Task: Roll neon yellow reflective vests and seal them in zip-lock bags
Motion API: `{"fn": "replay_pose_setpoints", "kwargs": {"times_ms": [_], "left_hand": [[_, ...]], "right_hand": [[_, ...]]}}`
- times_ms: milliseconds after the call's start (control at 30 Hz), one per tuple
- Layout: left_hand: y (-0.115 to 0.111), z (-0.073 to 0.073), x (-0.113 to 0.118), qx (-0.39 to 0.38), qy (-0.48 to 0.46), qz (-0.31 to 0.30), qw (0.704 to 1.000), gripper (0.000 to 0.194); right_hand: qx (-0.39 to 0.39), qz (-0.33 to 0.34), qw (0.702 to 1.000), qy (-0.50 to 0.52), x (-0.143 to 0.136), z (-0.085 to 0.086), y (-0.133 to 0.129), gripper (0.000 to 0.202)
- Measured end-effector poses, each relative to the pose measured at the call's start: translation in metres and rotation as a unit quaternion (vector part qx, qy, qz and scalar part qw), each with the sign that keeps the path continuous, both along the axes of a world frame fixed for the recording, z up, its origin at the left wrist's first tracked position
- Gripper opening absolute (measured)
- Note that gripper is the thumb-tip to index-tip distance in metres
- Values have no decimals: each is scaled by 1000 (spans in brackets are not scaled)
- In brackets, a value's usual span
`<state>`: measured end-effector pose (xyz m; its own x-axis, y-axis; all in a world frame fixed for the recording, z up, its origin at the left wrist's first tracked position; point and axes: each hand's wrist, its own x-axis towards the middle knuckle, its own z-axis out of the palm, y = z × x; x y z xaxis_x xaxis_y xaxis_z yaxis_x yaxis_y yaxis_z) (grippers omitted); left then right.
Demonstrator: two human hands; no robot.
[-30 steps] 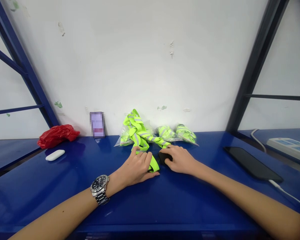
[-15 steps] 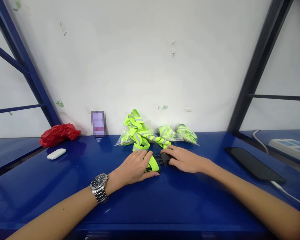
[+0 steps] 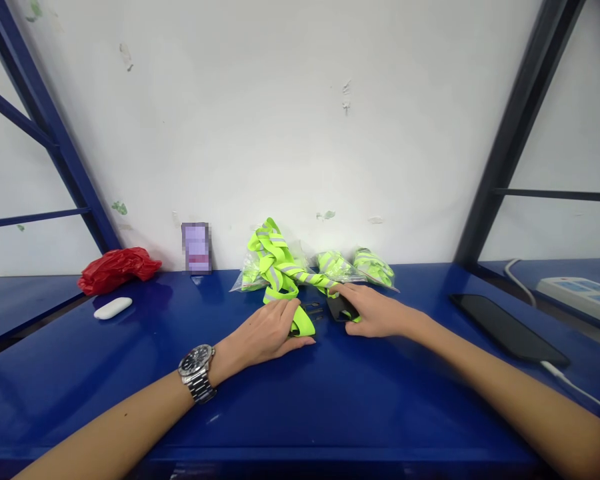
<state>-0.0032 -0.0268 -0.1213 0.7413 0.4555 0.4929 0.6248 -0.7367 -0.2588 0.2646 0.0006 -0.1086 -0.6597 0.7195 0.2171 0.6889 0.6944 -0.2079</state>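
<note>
My left hand (image 3: 267,332), with a watch on its wrist, is closed on a folded end of a yellow-green reflective strap (image 3: 304,323). From that end a black pronged buckle half (image 3: 312,309) sticks out to the right. My right hand (image 3: 373,311) grips a flat black buckle piece (image 3: 341,308) by its edges. The two black parts are apart, with blue tabletop between them. The rest of the strap (image 3: 275,263) lies heaped behind my hands, one length running toward my right hand.
Clear bags of yellow-green straps (image 3: 375,268) lie along the wall. On the left are a red plastic bag (image 3: 119,269), a white case (image 3: 113,308) and an upright phone (image 3: 197,248). A black phone with cable (image 3: 510,329) and a power strip (image 3: 583,297) are right.
The two black buckle parts have come apart. My right hand has moved slightly right with its piece, and my left hand slightly left with the strap end.
</note>
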Motion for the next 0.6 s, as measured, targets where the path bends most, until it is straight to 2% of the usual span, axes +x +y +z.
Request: {"fn": "replay_pose_setpoints", "kwargs": {"times_ms": [133, 433, 600], "left_hand": [[0, 0, -1, 7, -15, -7, 1000, 64], [-4, 2, 2, 26, -15, -19, 999, 63], [-3, -1, 3, 40, -4, -25, 999, 62]], "right_hand": [[-5, 2, 1000, 27, 3, 1, 0, 68], [-49, 17, 996, 74, -10, 8, -16, 67], [-93, 17, 992, 87, -20, 7, -23, 74]]}}
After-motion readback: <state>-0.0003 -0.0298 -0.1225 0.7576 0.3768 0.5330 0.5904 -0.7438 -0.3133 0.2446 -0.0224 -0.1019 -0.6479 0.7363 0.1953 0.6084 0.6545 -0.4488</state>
